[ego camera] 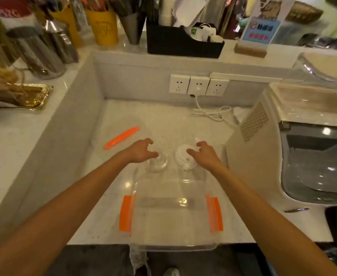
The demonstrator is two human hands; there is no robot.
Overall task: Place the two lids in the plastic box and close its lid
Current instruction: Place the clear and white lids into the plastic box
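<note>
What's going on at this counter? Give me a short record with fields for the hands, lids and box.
left hand: open, fingers curled over the clear lid
right hand: open, reaching onto the white lid
plastic box: clear, orange clips on both sides, nothing inside, near counter edge
box lid: cannot tell
orange strip: lying apart, left of the hands

Clear glossy plastic box (175, 220), speckled polished stone counter (163, 120), shiny metal cups (42, 54)
</note>
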